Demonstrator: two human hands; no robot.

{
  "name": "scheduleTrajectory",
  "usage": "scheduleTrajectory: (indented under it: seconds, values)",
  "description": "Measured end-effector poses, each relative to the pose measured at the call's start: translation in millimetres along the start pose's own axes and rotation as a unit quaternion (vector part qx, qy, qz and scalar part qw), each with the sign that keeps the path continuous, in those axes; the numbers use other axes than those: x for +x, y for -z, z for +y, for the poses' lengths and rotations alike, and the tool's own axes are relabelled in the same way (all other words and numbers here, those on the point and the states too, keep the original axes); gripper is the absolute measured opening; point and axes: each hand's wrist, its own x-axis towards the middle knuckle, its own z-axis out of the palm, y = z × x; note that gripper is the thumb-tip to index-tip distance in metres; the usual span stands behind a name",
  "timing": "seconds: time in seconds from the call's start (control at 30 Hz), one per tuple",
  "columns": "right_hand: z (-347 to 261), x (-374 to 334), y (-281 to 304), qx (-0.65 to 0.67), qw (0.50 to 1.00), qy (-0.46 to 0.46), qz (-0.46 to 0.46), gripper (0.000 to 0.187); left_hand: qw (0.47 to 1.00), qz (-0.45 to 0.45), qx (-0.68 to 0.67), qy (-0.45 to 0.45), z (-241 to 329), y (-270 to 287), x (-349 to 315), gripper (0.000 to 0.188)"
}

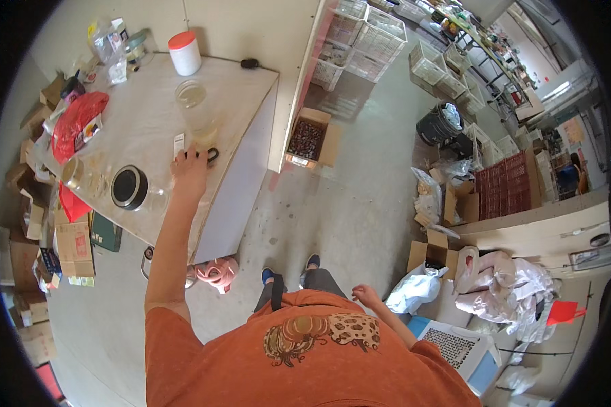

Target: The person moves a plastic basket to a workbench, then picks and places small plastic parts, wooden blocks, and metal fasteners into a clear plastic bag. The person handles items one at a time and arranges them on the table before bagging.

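Note:
My left hand (190,169) reaches over the pale table (132,122), fingers stretched and slightly apart, with no object visible in its grasp. Right beside its fingertips is a small black curved piece (212,154); whether they touch, I cannot tell. Just beyond the fingers stands a clear jar (198,115), and a small white item (178,144) lies by the index-finger side. Nearer to me, left of my forearm, is a clear jar with a black lid (130,188). Low at my side hangs my right hand (366,296), loosely bent and with nothing seen in it.
A white tub with a red lid (184,53) stands at the table's back. Red plastic bags (80,125) lie along its left side. An open carton of small dark items (308,140) sits on the floor beyond the partition. White crates (366,44) are stacked farther off.

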Motion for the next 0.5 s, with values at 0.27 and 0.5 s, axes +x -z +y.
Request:
scheduleTrajectory:
  seconds: [0.27,0.5]
  values:
    - [94.0,-11.3,23.1,-0.191,0.981,-0.038,0.026,0.027,0.965,0.01,-0.237,-0.113,34.0,52.0,-19.0,0.045]
    - [21.1,26.1,104.3,-0.045,0.998,-0.048,-0.023,0.02,0.788,0.169,-0.591,-0.035,64.4,149.6,-13.7,0.067]
